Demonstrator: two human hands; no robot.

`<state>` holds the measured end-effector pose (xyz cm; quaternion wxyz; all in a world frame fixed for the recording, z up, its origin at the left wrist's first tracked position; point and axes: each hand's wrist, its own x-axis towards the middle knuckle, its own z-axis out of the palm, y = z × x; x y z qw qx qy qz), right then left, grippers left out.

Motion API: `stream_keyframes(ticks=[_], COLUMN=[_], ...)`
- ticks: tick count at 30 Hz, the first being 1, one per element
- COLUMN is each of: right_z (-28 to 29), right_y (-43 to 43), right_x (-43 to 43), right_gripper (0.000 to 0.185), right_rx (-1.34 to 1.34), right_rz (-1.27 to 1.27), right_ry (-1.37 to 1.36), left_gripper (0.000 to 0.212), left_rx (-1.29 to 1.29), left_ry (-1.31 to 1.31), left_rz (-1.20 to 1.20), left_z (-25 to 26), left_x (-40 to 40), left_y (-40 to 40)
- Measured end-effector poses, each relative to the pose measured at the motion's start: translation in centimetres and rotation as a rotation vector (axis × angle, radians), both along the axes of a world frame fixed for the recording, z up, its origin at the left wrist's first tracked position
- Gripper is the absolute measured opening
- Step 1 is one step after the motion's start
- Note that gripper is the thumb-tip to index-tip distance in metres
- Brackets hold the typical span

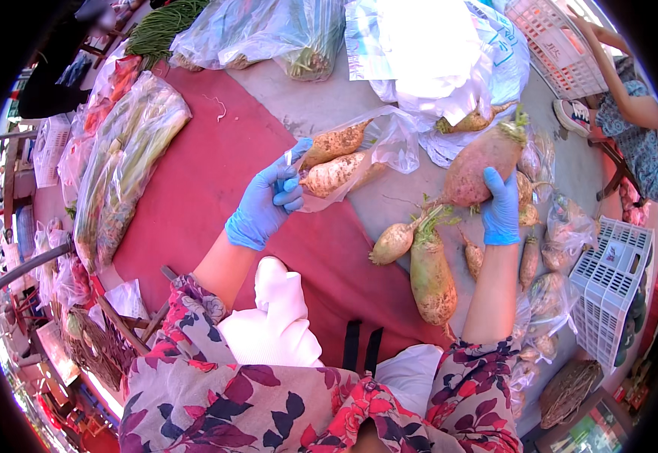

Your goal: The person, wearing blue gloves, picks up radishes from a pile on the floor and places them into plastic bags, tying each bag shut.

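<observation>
My left hand, in a blue glove, pinches the edge of a clear plastic bag. Inside the bag lie soil-stained pale radishes, at least two of them. My right hand, also gloved in blue, grips a large reddish-purple radish with trimmed green stems at its far end. Below that radish, a big green radish rests on the grey ground beside a smaller pale radish. A slim small root lies left of my right forearm. Another root sits against the white bags.
White plastic bags are piled ahead. Bagged long-stemmed vegetables lie leftward, across a red cloth. Bagged roots line the right, near a grey crate. A person's hand touches a white crate.
</observation>
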<state>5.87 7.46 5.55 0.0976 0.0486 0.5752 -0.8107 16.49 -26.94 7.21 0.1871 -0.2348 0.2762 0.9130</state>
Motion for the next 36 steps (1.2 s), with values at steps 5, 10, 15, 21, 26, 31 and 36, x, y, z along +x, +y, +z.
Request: stream_keyframes(ticks=[5,10,15,21,26,31,36], right_z=[6.3,2.8,-2.3,-6.0,-1.8,-11.0,-7.0], right_y=[-7.1,-15.7,-17.8,-20.2,-17.7,-9.7,-12.9], right_x=[0.6,-0.6,-0.5,0.1,0.3,-3.3,-2.9], right_gripper=[0.082,0.077,0.072,0.068,0.061,0.048,0.017], right_rx=[0.047,0.404,0.948,1.218,1.354,0.687,-0.430], right_rz=[0.085,0.291,0.803,0.859,0.031,0.239,0.134], right_ry=[0.351,1.003,1.203,1.209,0.894,-0.129,-0.245], left_gripper=[0.046,0.042,0.040,0.042,0.045,0.046,0.048], left_rx=[0.064,0.085,0.011,-0.314,-0.196,-0.175,-0.233], left_ry=[0.029,0.006,0.114,0.076,0.102,0.151,0.084], left_rz=[0.049,0.198,0.227,-0.022,0.034,-0.018,0.034], left_z=[-0.2,0.0,-1.0,0.2,-0.2,-0.3,0.5], left_x=[0.0,-0.7,0.0,-0.1,0.7,-0.4,-0.3], left_y=[-0.5,-1.1,-1.6,0.0,-2.0,-0.1,-0.6])
